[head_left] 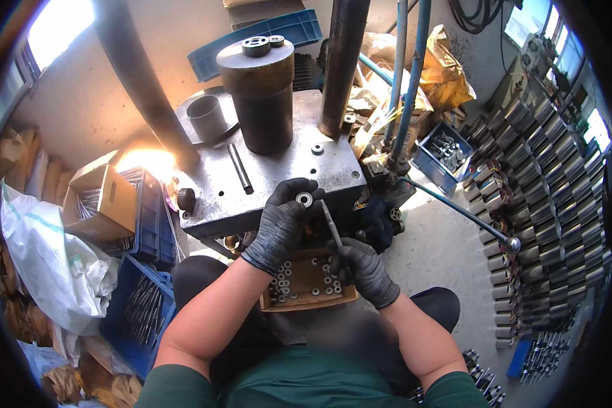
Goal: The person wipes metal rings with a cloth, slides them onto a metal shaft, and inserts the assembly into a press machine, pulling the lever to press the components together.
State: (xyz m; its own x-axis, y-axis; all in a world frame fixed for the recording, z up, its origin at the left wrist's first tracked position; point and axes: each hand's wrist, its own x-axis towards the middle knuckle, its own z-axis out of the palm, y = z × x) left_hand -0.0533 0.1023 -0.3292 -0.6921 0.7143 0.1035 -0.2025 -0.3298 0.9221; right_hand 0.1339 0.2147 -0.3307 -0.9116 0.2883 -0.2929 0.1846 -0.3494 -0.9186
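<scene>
My left hand [279,228], in a grey and black glove, pinches a small ball bearing [300,200] with its round face turned up. A slim metal shaft [330,223] is gripped in my gloved right hand [368,270], its free end pointing up close to the bearing but seemingly apart from it. Both hands are over the front edge of a steel machine bed [279,173]. Below them, partly behind my hands, is a shallow brown box [309,304] with several small bearings. On the bed lie a dark rod [239,168] and another bearing [317,149].
A thick cylinder [262,102] stands on the bed between two columns [143,81], [343,68], beside a short grey tube [206,119]. To the left, a blue crate [139,306] holds shafts. Stacked metal cylinders [537,204] line the right; a blue hose [455,207] crosses there.
</scene>
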